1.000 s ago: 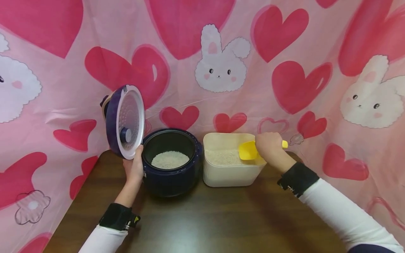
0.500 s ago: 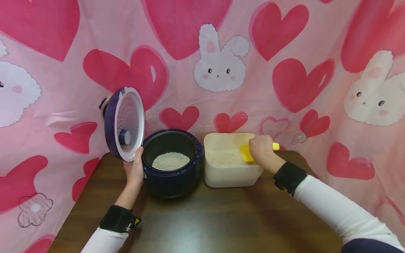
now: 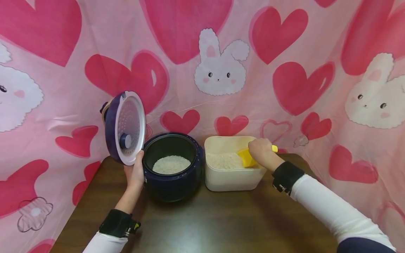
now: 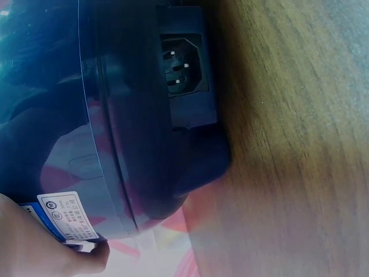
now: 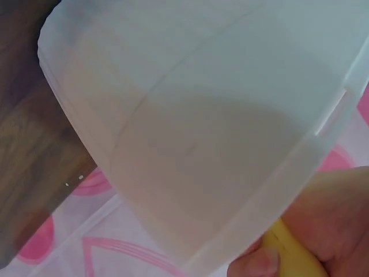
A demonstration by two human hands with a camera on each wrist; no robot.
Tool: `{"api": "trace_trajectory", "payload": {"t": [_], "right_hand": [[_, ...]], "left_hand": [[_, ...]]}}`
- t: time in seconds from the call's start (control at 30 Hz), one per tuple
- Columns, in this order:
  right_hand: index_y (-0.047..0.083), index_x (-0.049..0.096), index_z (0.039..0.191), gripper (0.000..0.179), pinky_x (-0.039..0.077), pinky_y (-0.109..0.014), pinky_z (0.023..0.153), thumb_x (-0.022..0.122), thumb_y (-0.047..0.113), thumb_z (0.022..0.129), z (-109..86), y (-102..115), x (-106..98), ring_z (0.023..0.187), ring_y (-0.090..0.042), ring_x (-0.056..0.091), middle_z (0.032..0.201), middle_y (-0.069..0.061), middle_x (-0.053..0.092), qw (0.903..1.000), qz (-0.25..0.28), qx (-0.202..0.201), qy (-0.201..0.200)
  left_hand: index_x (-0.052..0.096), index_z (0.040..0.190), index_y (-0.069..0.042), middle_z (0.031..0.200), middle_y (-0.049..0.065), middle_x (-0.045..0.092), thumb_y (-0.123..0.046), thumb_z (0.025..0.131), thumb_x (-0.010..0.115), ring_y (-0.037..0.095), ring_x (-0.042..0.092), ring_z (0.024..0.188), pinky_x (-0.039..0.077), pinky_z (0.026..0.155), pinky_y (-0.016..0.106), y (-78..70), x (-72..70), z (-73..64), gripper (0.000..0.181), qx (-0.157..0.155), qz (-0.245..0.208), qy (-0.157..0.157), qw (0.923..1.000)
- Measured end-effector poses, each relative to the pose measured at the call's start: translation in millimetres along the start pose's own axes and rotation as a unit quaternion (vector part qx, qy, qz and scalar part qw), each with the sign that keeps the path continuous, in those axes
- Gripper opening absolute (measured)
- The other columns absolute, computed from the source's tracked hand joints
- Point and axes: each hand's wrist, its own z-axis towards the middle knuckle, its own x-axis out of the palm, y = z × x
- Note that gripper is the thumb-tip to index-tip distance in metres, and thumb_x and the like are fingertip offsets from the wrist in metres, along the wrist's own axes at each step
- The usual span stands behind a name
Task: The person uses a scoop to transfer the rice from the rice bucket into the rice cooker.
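My left hand (image 3: 135,173) holds the lower edge of the purple rice cooker lid (image 3: 130,123), its thumb on the white inner face. The lid stands nearly upright, left of the dark blue rice cooker (image 3: 172,191). White rice (image 3: 171,164) lies in the cooker's pot. In the left wrist view, the left hand (image 4: 40,245) is beside the cooker's label. My right hand (image 3: 262,151) grips a yellow scoop (image 3: 246,157), whose blade is against the rice (image 3: 224,161) in the cream container (image 3: 232,180). The right wrist view shows the scoop's handle (image 5: 291,251) in my fingers; the container wall hides the blade.
The cooker and container stand side by side on a brown wooden table (image 3: 202,225). Behind them hangs a pink cloth (image 3: 180,91) with hearts and rabbits. A power socket (image 4: 183,66) shows on the cooker's side. Two white specks lie near the table edge in the right wrist view.
My right hand has moved a little left with the scoop, which now sits tilted differently in the container's rice. The left hand keeps the lid in about the same place.
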Motion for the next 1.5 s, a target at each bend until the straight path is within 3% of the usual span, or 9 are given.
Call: {"api": "trace_trajectory", "payload": {"t": [0.27,0.4,0.5,0.6,0.77,1.07,1.3,1.5], "right_hand": [[0.004,0.067,0.089,0.013,0.055,-0.038,0.059,0.064,0.015,0.096,10.1,-7.9,5.8,0.062,-0.027,0.054,0.072,-0.008,0.057,0.9956,0.082,-0.001,0.045],[0.004,0.068,0.094,0.017,0.048,-0.036,0.059,0.060,0.020,0.096,13.0,-9.1,9.5,0.067,-0.026,0.053,0.076,-0.008,0.056,0.9832,0.165,0.032,0.072],[0.006,0.068,0.097,0.019,0.046,-0.036,0.060,0.059,0.023,0.096,14.1,-8.7,13.0,0.070,-0.027,0.054,0.078,-0.008,0.056,0.9776,0.190,0.040,0.081],[0.007,0.069,0.097,0.020,0.046,-0.037,0.061,0.059,0.024,0.097,15.1,-6.3,14.5,0.071,-0.027,0.055,0.079,-0.008,0.057,0.9764,0.196,0.040,0.081],[0.009,0.065,0.085,0.024,0.044,-0.035,0.058,0.055,0.025,0.099,17.9,0.5,17.8,0.062,-0.023,0.054,0.069,-0.006,0.058,0.9732,0.211,0.034,0.084],[0.010,0.057,0.069,0.036,0.037,-0.029,0.056,0.049,0.020,0.102,17.6,6.8,29.9,0.052,-0.017,0.048,0.059,-0.001,0.050,0.9650,0.247,-0.015,0.087],[0.009,0.059,0.069,0.039,0.040,-0.030,0.060,0.051,0.023,0.105,19.4,12.5,31.6,0.053,-0.019,0.049,0.059,-0.002,0.050,0.9610,0.262,-0.024,0.086],[0.010,0.057,0.069,0.038,0.039,-0.027,0.055,0.052,0.022,0.105,21.9,12.8,33.7,0.052,-0.018,0.047,0.060,-0.001,0.049,0.9517,0.291,-0.018,0.097]], "left_hand": [[0.042,0.154,-0.006,0.151,0.015,0.049,-0.044,0.099,0.062,0.028,0.044,0.134,0.027,0.119,0.036,0.7,1.2,1.4,0.070,0.005,-0.001,-0.001,1.0000],[0.042,0.155,-0.006,0.151,0.014,0.049,-0.043,0.099,0.062,0.027,0.044,0.133,0.027,0.119,0.035,0.4,0.9,1.8,0.070,0.006,-0.005,-0.002,1.0000],[0.041,0.155,-0.006,0.151,0.014,0.049,-0.043,0.099,0.062,0.027,0.044,0.133,0.027,0.119,0.035,0.7,0.5,1.4,0.070,0.002,-0.007,-0.004,1.0000],[0.042,0.154,-0.006,0.151,0.014,0.049,-0.042,0.099,0.062,0.027,0.044,0.132,0.028,0.118,0.034,0.7,-0.2,1.3,0.069,0.002,-0.009,-0.008,0.9999],[0.044,0.152,-0.006,0.148,0.014,0.051,-0.044,0.099,0.063,0.026,0.045,0.129,0.029,0.117,0.034,-0.4,-0.9,1.4,0.068,0.001,-0.006,-0.013,0.9999],[0.044,0.153,-0.007,0.148,0.013,0.051,-0.044,0.099,0.062,0.026,0.046,0.129,0.029,0.118,0.036,-2.2,1.5,-2.0,0.068,-0.005,-0.001,-0.005,1.0000],[0.045,0.152,-0.006,0.147,0.013,0.052,-0.042,0.099,0.062,0.025,0.046,0.128,0.029,0.117,0.035,0.3,1.6,-1.1,0.066,0.001,-0.003,-0.008,1.0000],[0.048,0.150,-0.005,0.145,0.014,0.054,-0.043,0.099,0.061,0.025,0.048,0.126,0.030,0.116,0.035,2.5,1.7,0.2,0.065,0.003,0.004,-0.010,0.9999]]}}
